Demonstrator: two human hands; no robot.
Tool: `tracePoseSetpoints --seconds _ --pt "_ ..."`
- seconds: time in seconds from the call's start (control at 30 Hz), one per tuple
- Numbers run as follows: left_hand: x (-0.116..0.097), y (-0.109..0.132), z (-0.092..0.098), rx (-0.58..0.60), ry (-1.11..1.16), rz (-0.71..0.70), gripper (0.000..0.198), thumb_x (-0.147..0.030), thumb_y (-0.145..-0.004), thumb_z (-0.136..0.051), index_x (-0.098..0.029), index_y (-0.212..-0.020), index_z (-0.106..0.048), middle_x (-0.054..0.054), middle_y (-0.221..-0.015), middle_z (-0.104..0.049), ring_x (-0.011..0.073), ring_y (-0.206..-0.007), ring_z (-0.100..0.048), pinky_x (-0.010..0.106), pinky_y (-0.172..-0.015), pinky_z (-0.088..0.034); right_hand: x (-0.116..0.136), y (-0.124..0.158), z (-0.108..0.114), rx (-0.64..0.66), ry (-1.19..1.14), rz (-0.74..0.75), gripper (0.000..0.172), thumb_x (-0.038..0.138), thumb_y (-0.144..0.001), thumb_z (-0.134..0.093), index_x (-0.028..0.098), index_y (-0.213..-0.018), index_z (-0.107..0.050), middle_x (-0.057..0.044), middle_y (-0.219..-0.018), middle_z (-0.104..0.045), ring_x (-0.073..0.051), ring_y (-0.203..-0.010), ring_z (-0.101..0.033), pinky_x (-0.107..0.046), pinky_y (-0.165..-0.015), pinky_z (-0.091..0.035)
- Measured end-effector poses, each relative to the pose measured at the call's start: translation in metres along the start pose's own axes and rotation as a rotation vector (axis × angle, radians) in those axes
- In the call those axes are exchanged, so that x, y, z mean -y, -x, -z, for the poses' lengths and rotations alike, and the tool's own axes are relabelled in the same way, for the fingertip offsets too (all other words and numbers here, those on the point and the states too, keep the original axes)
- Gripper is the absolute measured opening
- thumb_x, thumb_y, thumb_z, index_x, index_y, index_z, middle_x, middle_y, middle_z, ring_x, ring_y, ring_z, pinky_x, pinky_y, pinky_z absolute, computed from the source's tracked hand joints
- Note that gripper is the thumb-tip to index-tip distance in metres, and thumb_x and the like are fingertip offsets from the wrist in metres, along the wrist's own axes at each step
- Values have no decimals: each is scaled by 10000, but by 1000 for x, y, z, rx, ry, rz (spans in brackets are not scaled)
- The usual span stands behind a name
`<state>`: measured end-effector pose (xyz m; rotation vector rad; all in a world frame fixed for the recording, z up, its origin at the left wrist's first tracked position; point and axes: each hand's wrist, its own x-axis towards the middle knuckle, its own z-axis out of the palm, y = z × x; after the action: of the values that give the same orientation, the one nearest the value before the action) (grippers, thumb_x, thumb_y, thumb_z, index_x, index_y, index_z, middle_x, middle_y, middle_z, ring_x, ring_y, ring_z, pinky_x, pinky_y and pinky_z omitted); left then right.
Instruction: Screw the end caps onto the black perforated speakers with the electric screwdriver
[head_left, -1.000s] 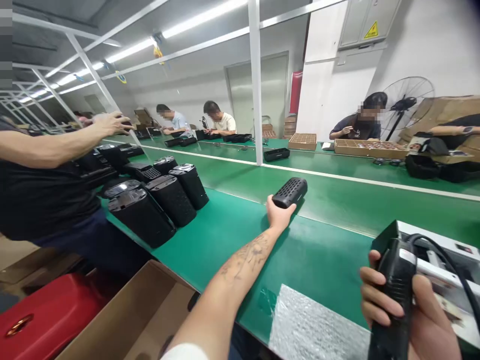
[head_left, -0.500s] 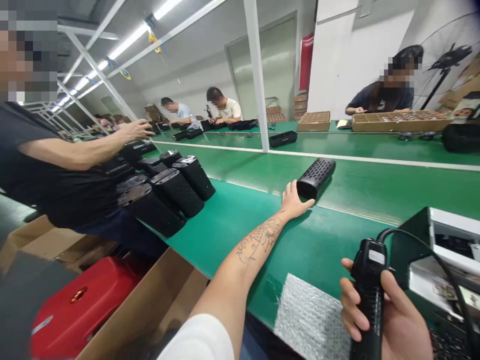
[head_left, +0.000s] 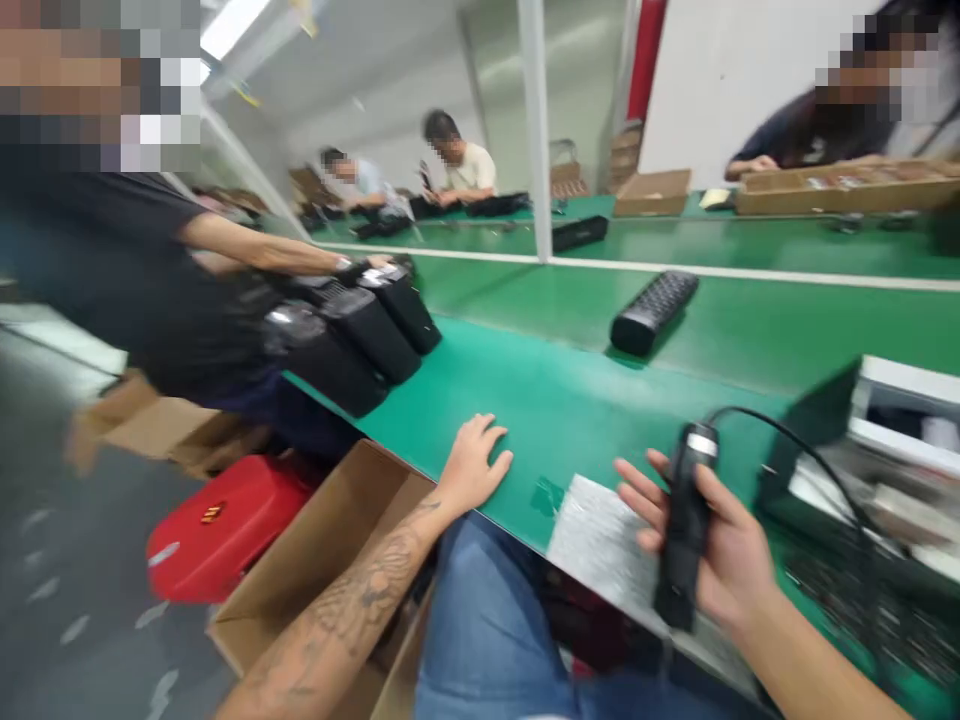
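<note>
My left hand [head_left: 474,465] is empty, fingers spread over the near edge of the green work surface [head_left: 517,390]. In my right hand [head_left: 731,560] is a black corded electric screwdriver [head_left: 686,530], upright with its cord at the top, gripped loosely with some fingers extended. Beneath it and to the left lies a silvery bubble-wrap sheet [head_left: 600,535]. Farther off, a black perforated speaker-like housing [head_left: 655,312] rests on the green belt, apart from both hands. Several similar black housings [head_left: 375,330] stand in a group at the left.
A co-worker's hand [head_left: 379,262] touches the group of housings. An open cardboard box [head_left: 300,570] sits below the left table edge, beside a red stool [head_left: 225,530]. On the right is a white-and-black machine [head_left: 900,410] with loose screws before it. A white post [head_left: 534,130] rises behind.
My left hand has let go of the perforated housing and drawn back to the near edge. My right hand has shifted left with the screwdriver. The co-worker's arm has lowered onto the housings.
</note>
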<state>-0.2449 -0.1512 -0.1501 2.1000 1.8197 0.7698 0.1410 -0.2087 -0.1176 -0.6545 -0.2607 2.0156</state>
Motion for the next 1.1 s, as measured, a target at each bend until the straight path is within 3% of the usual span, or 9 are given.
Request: tracePoseSetpoints --seconds 0.1,0.23,0.33,0.43,0.53,0.63,0.77,0.93,1.1 --pt "-5 5 -12 10 14 -21 456 -538 -1092 -680 -225 -1401 -800 210 -1767 -638 486 -1782 -450 771 -1512 -241 -3 -4 -12 85 -63 -74 382 385 -1096 -715 275 -1460 -751 -180 -1548 -840 -329 -1261 -911 -426 -802 -791" --pt "-4 -4 -16 -12 -113 -87 469 -582 -1101 -617 -241 -1369 -798 186 -1681 -709 465 -1701 -548 718 -1462 -384 -9 -7 -17 72 -60 -68 519 403 -1073 -739 238 -1563 -696 -199 -1549 -834 -344 -1337 -884 -524 -1021 -773" --pt "1 -9 -10 -25 -145 -115 486 -600 -1085 -603 -233 -1335 -802 210 -1637 -733 482 -1648 -593 736 -1430 -420 -17 -10 -21 83 -51 -50 557 409 -1020 -790 212 -1536 -714 -186 -1550 -836 -328 -1390 -860 -535 -1222 -690" --pt "-3 -9 -12 -50 -88 -124 513 -629 -1079 -593 -217 -1308 -795 237 -1600 -749 497 -1612 -623 756 -1419 -423 -24 -15 -24 75 -26 -40 590 397 -979 -822 186 -1522 -725 -185 -1587 -817 -309 -1401 -847 -502 -1285 -641" --pt "-37 -1 -29 -142 123 -61 519 -599 -1154 -522 -213 -1422 -742 220 -1599 -751 427 -1576 -676 687 -1411 -473 -33 -20 -22 54 -2 -46 617 411 -950 -853 211 -1521 -734 -149 -1578 -826 -279 -1397 -840 -465 -1286 -626" --pt "-94 8 -57 -176 341 -49 525 -530 -1218 -492 -228 -1629 -615 193 -1702 -686 345 -1627 -647 579 -1398 -515 -43 -22 -22 54 7 -49 659 431 -906 -893 260 -1523 -738 -101 -1529 -853 -252 -1394 -829 -441 -1295 -603" --pt "-149 -4 -91 -145 410 -26 499 -458 -1231 -444 -207 -1634 -596 208 -1696 -674 349 -1613 -647 591 -1387 -520 -54 -24 -25 77 22 -36 717 477 -786 -936 251 -1447 -769 -74 -1286 -912 -308 -1314 -832 -503 -1247 -627" --pt "-152 -39 -95 -159 329 -159 465 -443 -1234 -381 -200 -1444 -717 199 -1582 -736 357 -1581 -655 601 -1398 -494 -51 -31 -31 79 40 12 711 482 -772 -931 244 -1426 -786 -13 -1016 -878 -291 -1150 -819 -488 -1175 -649" --pt "-150 -59 -81 -177 247 -295 502 -466 -1235 -352 -205 -1307 -775 194 -1483 -793 361 -1536 -699 604 -1377 -507 -42 -36 -37 83 21 46 761 448 -776 -957 286 -1494 -765 10 -1042 -861 -245 -1163 -807 -459 -1251 -623"
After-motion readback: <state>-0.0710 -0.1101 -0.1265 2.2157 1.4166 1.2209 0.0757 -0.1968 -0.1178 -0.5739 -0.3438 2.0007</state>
